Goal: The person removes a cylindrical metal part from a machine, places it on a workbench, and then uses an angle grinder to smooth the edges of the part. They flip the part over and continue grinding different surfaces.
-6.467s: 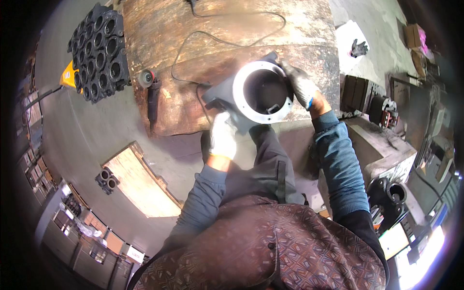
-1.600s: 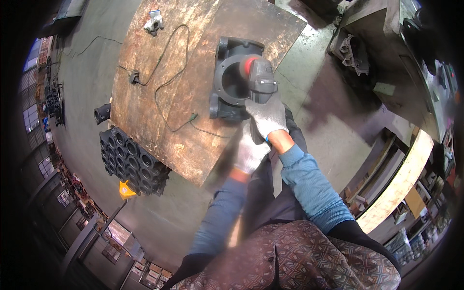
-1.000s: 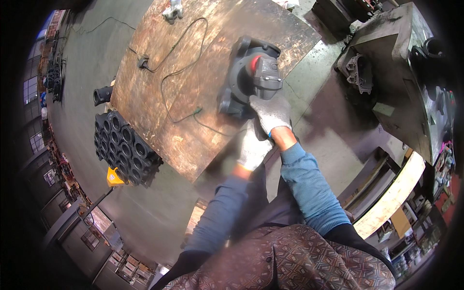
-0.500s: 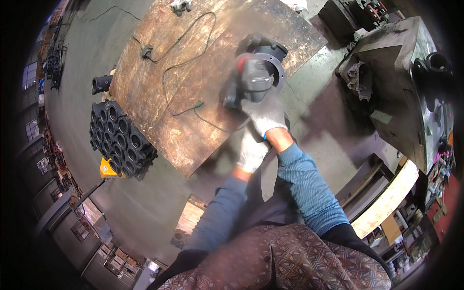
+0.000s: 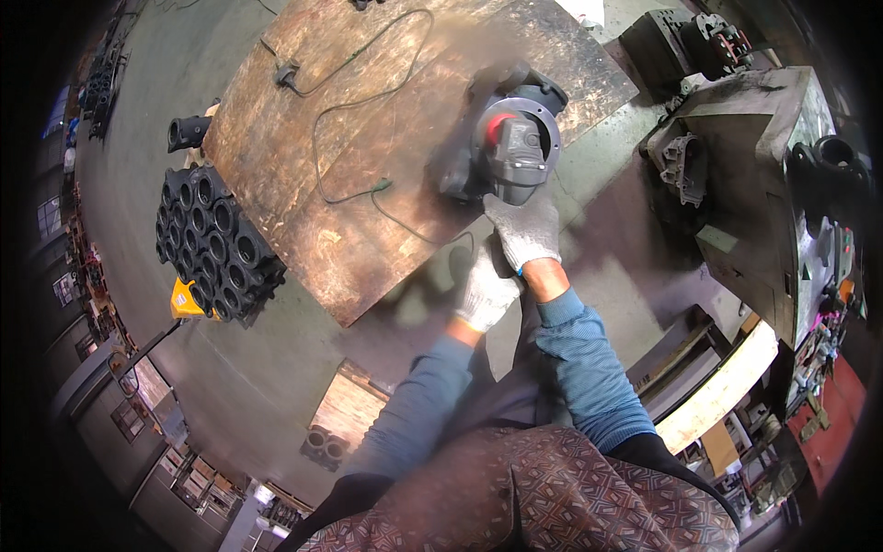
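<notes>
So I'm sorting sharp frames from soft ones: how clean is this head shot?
Head view: the left hand is motion-smeared, as is the dark casting; the right hand on the grinder is sharper. Fisheye bends the rusty plate edges, and the rim is black.

Both forearms rise from the lower edge toward twelve o'clock, sleeved in blue, each ending in a white knit glove. The right hand reaches farther, its arm bent at the elbow and running up toward eleven o'clock; its fingers are curled in a closed grip, the back of the glove facing the camera. The left hand sits just below it at seven o'clock, touching the right wrist, its fingers folded and blurred, so its grip cannot be told.
</notes>
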`<state>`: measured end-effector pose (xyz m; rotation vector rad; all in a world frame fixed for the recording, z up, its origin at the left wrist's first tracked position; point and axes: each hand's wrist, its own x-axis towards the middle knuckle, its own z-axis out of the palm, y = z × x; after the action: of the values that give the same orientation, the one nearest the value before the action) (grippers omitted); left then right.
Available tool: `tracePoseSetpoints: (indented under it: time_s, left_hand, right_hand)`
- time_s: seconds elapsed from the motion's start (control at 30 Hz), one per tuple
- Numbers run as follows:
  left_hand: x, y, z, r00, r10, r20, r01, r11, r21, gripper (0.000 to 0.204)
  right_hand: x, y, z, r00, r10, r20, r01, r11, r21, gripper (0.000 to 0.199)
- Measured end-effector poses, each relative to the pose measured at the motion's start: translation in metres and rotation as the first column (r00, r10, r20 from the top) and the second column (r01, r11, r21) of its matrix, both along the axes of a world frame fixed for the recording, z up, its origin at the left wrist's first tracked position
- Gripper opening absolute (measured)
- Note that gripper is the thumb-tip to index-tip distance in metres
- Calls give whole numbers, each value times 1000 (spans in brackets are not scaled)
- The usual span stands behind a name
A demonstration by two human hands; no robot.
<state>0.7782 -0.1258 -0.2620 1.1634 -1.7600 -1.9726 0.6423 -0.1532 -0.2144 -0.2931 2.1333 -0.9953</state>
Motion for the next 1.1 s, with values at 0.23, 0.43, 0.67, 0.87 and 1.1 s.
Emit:
tracePoseSetpoints:
  time_s: [0.23, 0.43, 0.67, 0.87, 1.1]
  left_hand:
    - [5, 5, 3, 997, 10, 73, -11, 1000, 17, 67]
    - [5, 3, 3, 977, -90, 191, 123, 978, -167, 64]
    - [6, 15, 1, 998, 68, -5, -68, 997, 41, 67]
    - [11, 15, -14, 998, -32, 51, 31, 999, 18, 73]
    - [18, 29, -13, 995, -37, 96, 35, 999, 30, 77]
  right_hand:
    - [8, 8, -13, 997, 12, -71, -14, 999, -33, 52]
    - [4, 7, -10, 999, 25, 24, -27, 997, 68, 49]
    - [8, 11, 6, 997, 40, 60, -45, 996, 81, 59]
    - [10, 10, 3, 999, 32, -13, -31, 998, 58, 61]
    - [20, 18, 8, 997, -21, -79, 25, 998, 61, 53]
